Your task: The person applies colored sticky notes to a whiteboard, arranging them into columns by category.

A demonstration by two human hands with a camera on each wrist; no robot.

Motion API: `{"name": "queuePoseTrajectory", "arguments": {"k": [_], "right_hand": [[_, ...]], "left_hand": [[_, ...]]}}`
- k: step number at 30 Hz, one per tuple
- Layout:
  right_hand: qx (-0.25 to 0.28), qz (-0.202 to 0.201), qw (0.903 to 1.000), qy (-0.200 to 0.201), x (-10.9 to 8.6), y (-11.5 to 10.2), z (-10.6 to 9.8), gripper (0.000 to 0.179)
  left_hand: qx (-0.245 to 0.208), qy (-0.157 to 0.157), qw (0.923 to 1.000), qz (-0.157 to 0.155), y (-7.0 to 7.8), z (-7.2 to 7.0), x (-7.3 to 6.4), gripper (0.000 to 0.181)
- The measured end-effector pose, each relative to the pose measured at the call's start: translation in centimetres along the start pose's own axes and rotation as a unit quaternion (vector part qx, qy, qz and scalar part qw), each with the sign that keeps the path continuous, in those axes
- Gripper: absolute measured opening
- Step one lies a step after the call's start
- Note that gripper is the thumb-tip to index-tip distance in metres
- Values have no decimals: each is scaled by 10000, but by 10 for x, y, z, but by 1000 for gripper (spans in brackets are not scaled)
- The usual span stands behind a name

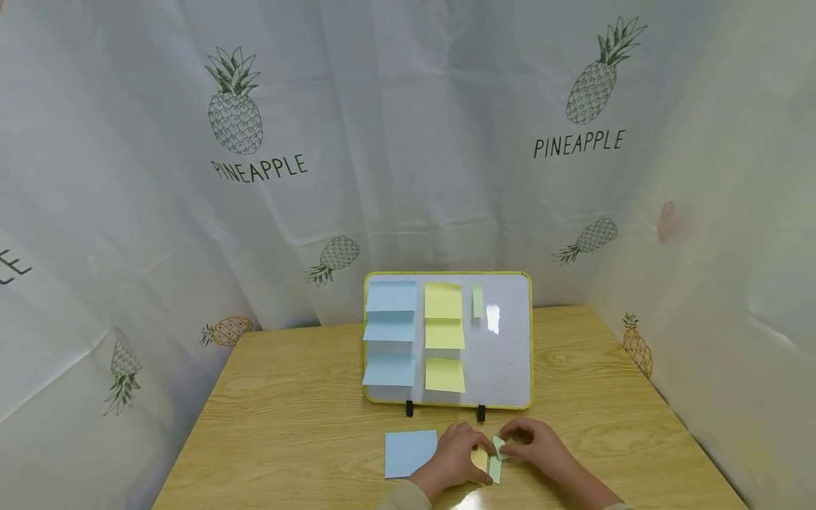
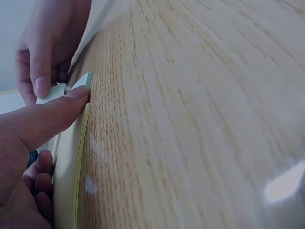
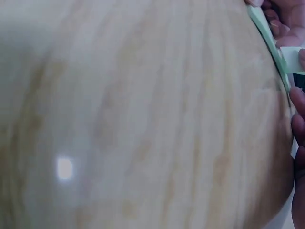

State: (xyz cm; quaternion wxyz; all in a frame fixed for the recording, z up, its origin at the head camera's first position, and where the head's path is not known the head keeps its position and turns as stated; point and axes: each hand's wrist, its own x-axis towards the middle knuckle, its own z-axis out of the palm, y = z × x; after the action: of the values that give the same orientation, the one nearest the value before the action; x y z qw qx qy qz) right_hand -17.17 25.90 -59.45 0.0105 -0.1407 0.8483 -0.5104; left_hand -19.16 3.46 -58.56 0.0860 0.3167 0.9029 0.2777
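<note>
A narrow pale green sticky-note pad [image 1: 495, 469] lies on the table, its two ends held between the thumb and forefinger of my left hand [image 1: 454, 457]. In the left wrist view the thumb [image 2: 71, 102] presses on the pad's near end. My right hand [image 1: 542, 448] pinches a green sticky note [image 1: 501, 448], bent up from the pad's far part. The right wrist view catches that lifted note [image 3: 290, 58] at its right edge. Under my left hand, next to the green pad, sits a yellow sticky-note pad [image 1: 479, 457], partly hidden. To the left is a blue sticky-note pad [image 1: 408, 453].
Behind the hands a yellow-rimmed whiteboard [image 1: 503, 368] stands on black feet [image 1: 481, 413]. It bears a column of blue notes [image 1: 390, 296], a column of yellow notes [image 1: 443, 301] and one narrow green note [image 1: 477, 301]. A pineapple-print curtain [image 1: 408, 142] hangs around the wooden table [image 1: 287, 425].
</note>
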Motion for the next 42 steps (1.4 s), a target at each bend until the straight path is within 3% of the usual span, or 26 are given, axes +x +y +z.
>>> {"name": "queuePoseTrajectory", "arguments": {"k": [6, 11, 16, 22, 33, 36, 42], "right_hand": [[695, 239, 9972, -97, 0, -7, -6, 27], [906, 169, 9956, -174, 0, -13, -11, 31], [751, 80, 9964, -393, 2, -17, -16, 33], [409, -366, 9969, -561, 7, -22, -23, 34], [-21, -1015, 9884, -1131, 13, -33, -34, 28], [-45, -1030, 9876, -1188, 15, -34, -34, 24], [-39, -504, 9910, -1239, 22, -28, -32, 24]], "left_hand": [[-32, -37, 10000, -23, 3, -2, -2, 50], [76, -7, 10000, 6, 2, -1, -2, 55], [13, -46, 10000, 10, 1, -1, -2, 53], [-22, -87, 10000, -24, 1, -2, -1, 52], [107, -159, 9998, -53, 1, -2, 1, 62], [126, -158, 9998, -47, 1, -1, 1, 61], [52, -167, 9998, -30, 1, -2, 0, 61]]}}
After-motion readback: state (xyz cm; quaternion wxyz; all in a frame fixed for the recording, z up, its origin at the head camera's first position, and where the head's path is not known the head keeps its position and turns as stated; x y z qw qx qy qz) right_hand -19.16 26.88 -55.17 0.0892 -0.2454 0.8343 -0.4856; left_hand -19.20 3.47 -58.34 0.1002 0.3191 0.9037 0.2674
